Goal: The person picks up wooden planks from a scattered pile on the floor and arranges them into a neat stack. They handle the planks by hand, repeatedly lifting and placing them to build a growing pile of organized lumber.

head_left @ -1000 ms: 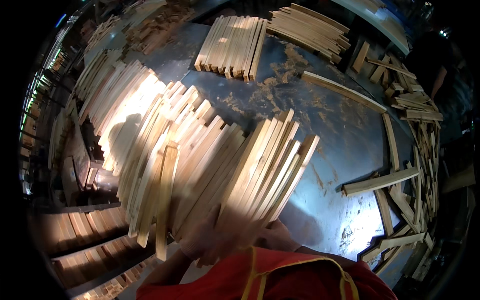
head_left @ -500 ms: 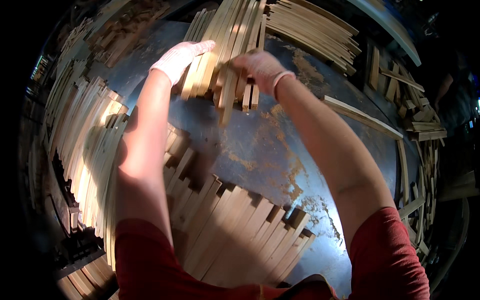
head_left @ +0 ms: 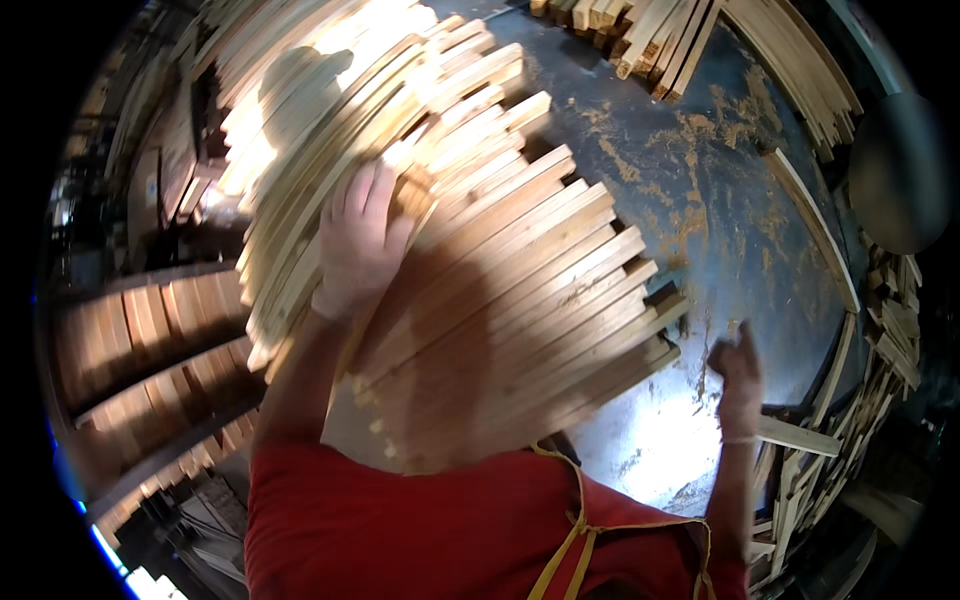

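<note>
Both hands have come back from the far bundle since half a second ago; the view has swung down onto the near fan of wooden slats (head_left: 500, 270).

Left hand (head_left: 362, 240) lies flat on the upper slats, fingers (head_left: 372, 195) spread and pressed on the wood, holding nothing. Right hand (head_left: 738, 372) is off the pile, just past its right ends over the dark desk (head_left: 700, 180); I cannot tell whether its fingers are curled shut or pinching anything. The slats lie side by side across the desk's near left half, ends stepped and uneven. I judge the pile laid out but not yet squared. More stacks (head_left: 640, 30) sit untouched at the far edge, with loose offcuts (head_left: 880, 340) along the right.
</note>
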`<state>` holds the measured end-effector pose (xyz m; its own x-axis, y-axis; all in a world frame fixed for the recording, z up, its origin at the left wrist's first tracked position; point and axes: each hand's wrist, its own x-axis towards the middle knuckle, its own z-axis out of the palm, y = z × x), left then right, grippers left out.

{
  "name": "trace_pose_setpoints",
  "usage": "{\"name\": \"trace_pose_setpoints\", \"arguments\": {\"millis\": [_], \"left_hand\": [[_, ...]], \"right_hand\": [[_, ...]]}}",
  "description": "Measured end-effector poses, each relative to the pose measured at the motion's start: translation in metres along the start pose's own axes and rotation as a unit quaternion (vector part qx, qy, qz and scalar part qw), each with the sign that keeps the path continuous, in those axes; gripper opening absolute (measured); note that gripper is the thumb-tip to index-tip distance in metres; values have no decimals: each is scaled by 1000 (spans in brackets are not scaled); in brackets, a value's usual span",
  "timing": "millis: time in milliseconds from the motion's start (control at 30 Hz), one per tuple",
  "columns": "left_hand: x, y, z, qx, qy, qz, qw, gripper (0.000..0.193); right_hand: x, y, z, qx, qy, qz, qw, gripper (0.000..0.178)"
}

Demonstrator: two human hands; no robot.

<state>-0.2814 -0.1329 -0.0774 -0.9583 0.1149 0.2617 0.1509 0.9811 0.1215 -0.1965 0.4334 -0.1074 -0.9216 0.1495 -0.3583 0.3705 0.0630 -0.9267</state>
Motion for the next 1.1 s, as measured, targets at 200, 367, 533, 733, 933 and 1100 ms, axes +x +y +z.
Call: {"name": "trace_pose_setpoints", "arguments": {"millis": [200,367,533,733,933,1100], "left_hand": [[-160,-28,-21,222,-177,-24,959,97],[-136,-60,-64,189,-245,-9,951,86],[-185,-28,-57,252,-81,-59,963,74],[-324,-9,-6,-289,79,-425,854,53],[-275,25,-11,-677,84,-579,447,33],[-360,51,18,-653,-188,-448,582,27]], "right_hand": [[-172,74,75,40,-145,229,962,89],[-187,104,157,-140,-244,120,952,101],[-200,120,210,-43,-208,92,973,110],[-198,128,213,-87,-160,119,976,94],[-199,113,214,53,-160,148,975,69],[-211,104,149,123,-40,72,989,66]]}}
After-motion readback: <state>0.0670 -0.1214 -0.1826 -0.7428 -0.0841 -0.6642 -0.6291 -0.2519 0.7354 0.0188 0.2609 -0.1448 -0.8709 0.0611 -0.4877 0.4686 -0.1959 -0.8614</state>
